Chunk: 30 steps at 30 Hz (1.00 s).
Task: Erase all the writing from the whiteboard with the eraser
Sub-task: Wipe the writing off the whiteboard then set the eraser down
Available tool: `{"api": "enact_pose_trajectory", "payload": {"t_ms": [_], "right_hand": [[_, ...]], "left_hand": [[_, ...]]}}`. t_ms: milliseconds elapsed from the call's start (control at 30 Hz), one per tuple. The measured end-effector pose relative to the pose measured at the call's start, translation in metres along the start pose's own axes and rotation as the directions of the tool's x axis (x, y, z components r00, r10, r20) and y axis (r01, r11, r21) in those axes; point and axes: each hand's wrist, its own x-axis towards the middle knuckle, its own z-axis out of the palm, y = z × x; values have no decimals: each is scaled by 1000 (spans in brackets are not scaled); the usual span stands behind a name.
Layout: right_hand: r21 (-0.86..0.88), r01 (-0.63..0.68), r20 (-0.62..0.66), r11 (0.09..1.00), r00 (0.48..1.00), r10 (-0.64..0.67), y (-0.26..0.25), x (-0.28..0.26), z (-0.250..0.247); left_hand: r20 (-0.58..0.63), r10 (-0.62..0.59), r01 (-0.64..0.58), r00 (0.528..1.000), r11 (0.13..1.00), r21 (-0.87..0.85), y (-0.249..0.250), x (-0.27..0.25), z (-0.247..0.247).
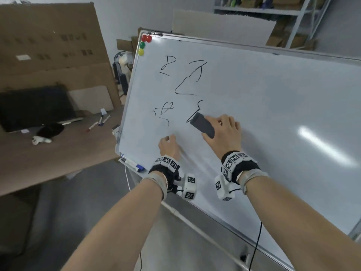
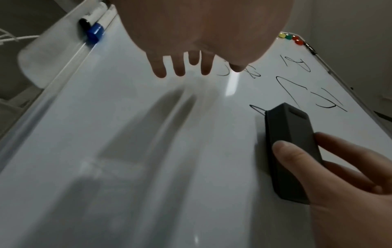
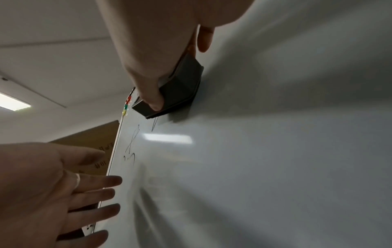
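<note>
The right hand (image 1: 224, 133) grips the eraser (image 1: 203, 124) flat on the whiteboard (image 1: 273, 106) to wipe the writing (image 1: 192, 78) — the left hand (image 1: 169, 146), fingers straight, steadies the board.

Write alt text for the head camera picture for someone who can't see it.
A right hand presses a dark eraser against a tilted whiteboard, partly covering a black scribble. The left hand rests on the board lower left. More black marks remain above, with coloured magnets in the top corner.

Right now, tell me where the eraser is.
Head view: the eraser lies flat against the whiteboard, held by the right hand, over the lower-right scribble.
</note>
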Motion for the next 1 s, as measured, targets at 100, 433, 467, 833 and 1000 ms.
{"api": "enact_pose_trajectory", "payload": {"t_ms": [100,433,467,833,1000], "right_hand": [[2,2,-76,1000,997,-2,-9,15,4],[-83,-225,-372,971,911,179,-41,87,34],[-85,-249,-383,965,902,199,-48,87,42],[-175,-466,-313,868,862,399,-124,52,98],[-126,-689,-474,714,674,566,-108,53,77]], "left_hand": [[-67,-5,7,998,1000,22,12,11,-8],[-238,196,-118,951,945,306,37,106,-56],[-216,225,-143,950,930,339,38,119,-60],[25,406,-367,914,796,481,59,185,-58],[59,387,-369,920,806,462,66,190,-48]]}}
